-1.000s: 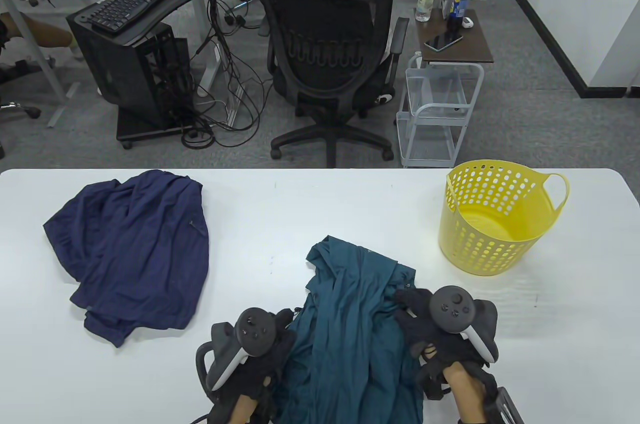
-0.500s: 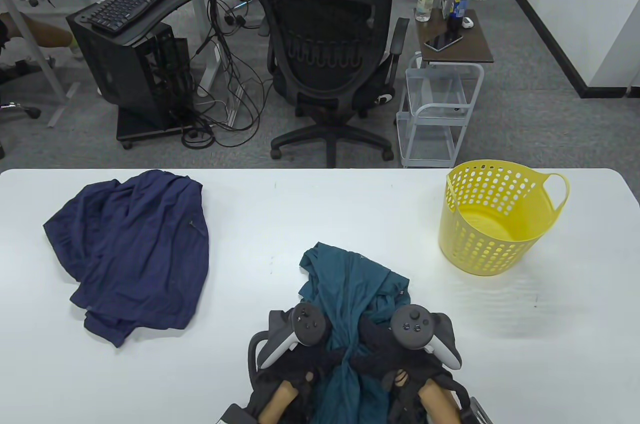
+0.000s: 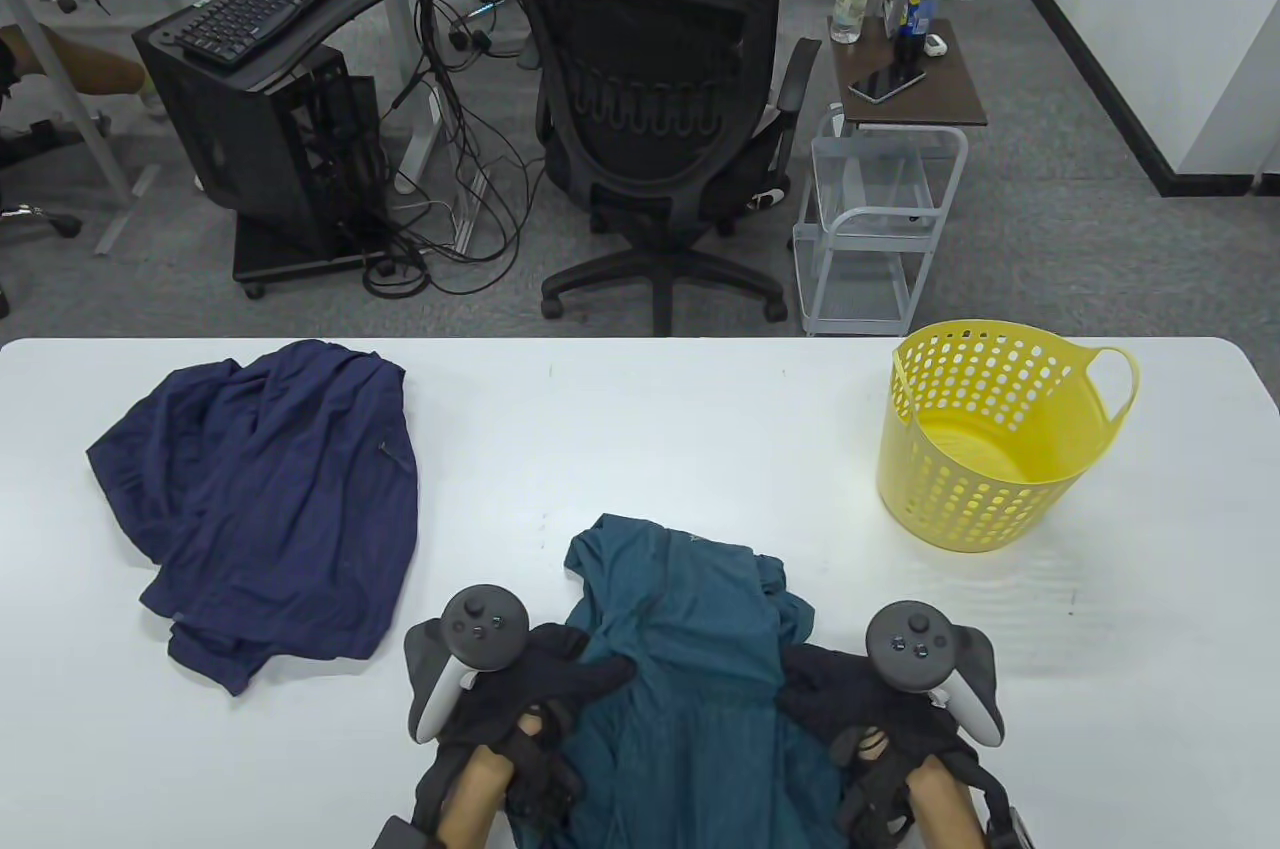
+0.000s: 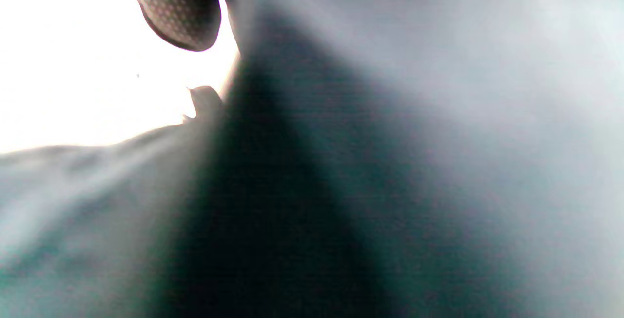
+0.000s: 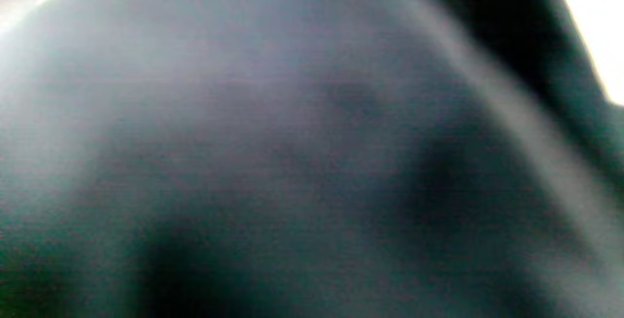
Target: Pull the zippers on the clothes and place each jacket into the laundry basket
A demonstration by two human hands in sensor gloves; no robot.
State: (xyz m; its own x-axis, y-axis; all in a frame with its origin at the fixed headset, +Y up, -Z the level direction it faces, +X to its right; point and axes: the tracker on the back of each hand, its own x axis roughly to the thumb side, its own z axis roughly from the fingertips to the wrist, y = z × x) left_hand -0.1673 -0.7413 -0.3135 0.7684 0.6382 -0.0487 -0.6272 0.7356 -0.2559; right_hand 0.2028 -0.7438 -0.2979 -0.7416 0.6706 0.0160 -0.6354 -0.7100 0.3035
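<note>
Progress was small at this moment: the yellow laundry basket [image 3: 985,449] stood with nothing inside it, so no jacket was put away yet. You had the teal jacket [image 3: 680,669] in front of you, on the bench [image 3: 620,429] edge nearest to you, on the left side of the basket and closer to you than it. Your left hand [image 3: 545,689] lay on the jacket's left edge, with fingers reaching over the cloth; I judge that it was grasping the fabric, but the curl of the fingers was not plain. Your right hand [image 3: 860,699] was at the jacket's right edge, and whether it gripped the cloth or only rested there I cannot tell. Both wrist views showed only blurred teal cloth very close, and in the left one a gloved fingertip [image 4: 178,8]. No zipper was visible in any view, so I could not say if it was already pulled. The navy jacket [image 3: 265,499] lay crumpled far to the left of the basket, well apart from your hands, untouched. By my judgement both zippers and both placements were still to do.
</note>
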